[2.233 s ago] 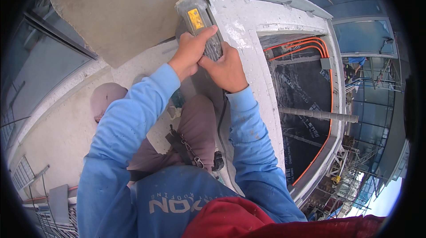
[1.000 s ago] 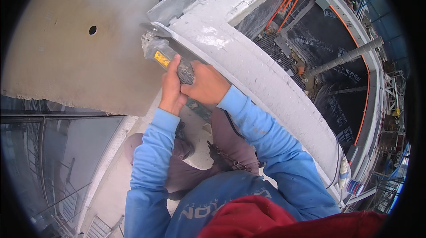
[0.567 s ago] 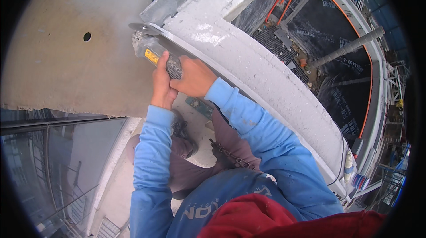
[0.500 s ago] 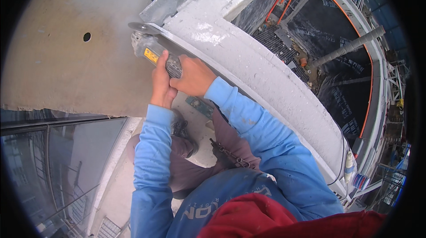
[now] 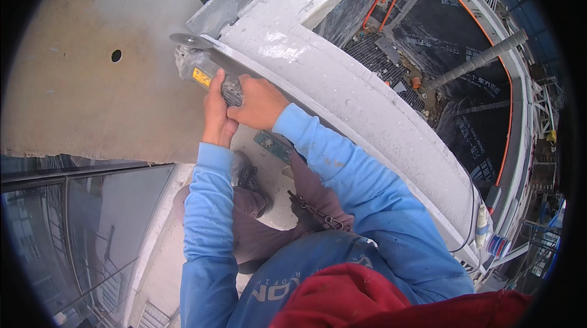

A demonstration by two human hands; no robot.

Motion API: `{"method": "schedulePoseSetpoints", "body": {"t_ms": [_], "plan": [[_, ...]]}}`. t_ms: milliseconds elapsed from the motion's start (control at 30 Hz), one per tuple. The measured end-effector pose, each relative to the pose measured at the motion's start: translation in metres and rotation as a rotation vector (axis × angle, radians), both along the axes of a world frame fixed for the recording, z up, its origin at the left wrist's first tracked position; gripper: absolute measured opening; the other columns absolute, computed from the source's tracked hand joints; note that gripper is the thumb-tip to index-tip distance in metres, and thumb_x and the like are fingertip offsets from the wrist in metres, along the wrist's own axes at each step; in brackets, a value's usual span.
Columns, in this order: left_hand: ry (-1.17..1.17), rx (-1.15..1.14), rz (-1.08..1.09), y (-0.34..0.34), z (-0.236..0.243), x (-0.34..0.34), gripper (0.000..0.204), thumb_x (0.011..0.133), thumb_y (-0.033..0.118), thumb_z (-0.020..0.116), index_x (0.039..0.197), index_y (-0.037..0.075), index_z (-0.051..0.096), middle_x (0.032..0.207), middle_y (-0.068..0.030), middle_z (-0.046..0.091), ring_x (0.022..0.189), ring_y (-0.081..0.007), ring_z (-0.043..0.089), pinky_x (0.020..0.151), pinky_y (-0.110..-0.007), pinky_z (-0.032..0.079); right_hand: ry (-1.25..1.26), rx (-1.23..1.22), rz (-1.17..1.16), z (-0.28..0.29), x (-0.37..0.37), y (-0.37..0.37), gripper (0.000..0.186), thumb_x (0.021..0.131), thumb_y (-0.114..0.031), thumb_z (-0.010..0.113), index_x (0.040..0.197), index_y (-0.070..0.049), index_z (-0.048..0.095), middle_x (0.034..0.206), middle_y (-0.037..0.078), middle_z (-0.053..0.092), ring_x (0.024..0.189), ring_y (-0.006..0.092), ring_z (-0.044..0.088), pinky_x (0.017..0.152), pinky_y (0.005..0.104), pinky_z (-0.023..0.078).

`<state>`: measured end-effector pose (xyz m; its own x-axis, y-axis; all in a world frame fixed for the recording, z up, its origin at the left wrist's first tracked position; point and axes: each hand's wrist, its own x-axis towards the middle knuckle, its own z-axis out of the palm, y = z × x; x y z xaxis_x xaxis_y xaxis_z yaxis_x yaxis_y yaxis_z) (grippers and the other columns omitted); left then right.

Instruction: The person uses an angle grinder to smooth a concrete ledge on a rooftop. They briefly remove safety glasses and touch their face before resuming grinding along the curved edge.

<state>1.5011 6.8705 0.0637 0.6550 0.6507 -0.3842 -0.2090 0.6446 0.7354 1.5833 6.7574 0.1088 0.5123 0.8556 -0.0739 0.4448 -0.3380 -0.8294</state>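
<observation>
- The grey angle grinder with a yellow label [image 5: 205, 74] sits at the edge of the curved white concrete parapet [image 5: 342, 92], its round metal disc [image 5: 186, 40] against the rim.
- Left hand [image 5: 215, 114] is wrapped around the body from below, probably steadying it.
- Right hand [image 5: 260, 103] is clamped on top just beside the left, likely pressing the tool toward the wall.
- The tan concrete slab with a round hole [image 5: 92, 83] lies beyond.

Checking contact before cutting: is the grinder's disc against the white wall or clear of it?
Against it, apparently: the angle grinder disc meets the white wall edge. Spinning: cannot tell.
</observation>
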Motion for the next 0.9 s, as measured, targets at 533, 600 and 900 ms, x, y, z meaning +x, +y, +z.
{"method": "schedulePoseSetpoints", "body": {"t_ms": [533, 600, 900], "plan": [[-0.025, -0.005, 0.017, 0.004, -0.001, 0.001, 0.032, 0.098, 0.034, 0.066, 0.113, 0.007, 0.059, 0.093, -0.0052, 0.069, 0.08, -0.0177, 0.071, 0.07, -0.034, 0.06, 0.002, -0.003, 0.009, 0.003, 0.001, 0.004, 0.05, 0.071, -0.025, 0.075, 0.1, 0.013, 0.059, 0.091, 0.033, 0.069, 0.09, 0.0459, 0.07, 0.081, 0.0471, 0.056], [-0.029, 0.0, 0.036, 0.001, 0.003, 0.002, 0.033, 0.098, 0.033, 0.066, 0.111, 0.003, 0.059, 0.093, -0.006, 0.067, 0.079, -0.0172, 0.069, 0.068, -0.033, 0.059, -0.005, -0.004, 0.013, 0.003, 0.002, 0.004, 0.05, 0.071, -0.024, 0.075, 0.1, 0.013, 0.059, 0.09, 0.033, 0.069, 0.089, 0.0459, 0.07, 0.081, 0.0469, 0.056], [-0.006, -0.011, 0.019, -0.007, 0.008, 0.001, 0.035, 0.099, 0.032, 0.065, 0.115, 0.002, 0.059, 0.098, -0.0077, 0.067, 0.085, -0.0184, 0.07, 0.072, -0.035, 0.059, -0.007, 0.004, 0.011, 0.003, 0.001, -0.003, 0.052, 0.072, -0.025, 0.074, 0.103, 0.012, 0.059, 0.092, 0.034, 0.068, 0.094, 0.0467, 0.069, 0.083, 0.0484, 0.054]]}}
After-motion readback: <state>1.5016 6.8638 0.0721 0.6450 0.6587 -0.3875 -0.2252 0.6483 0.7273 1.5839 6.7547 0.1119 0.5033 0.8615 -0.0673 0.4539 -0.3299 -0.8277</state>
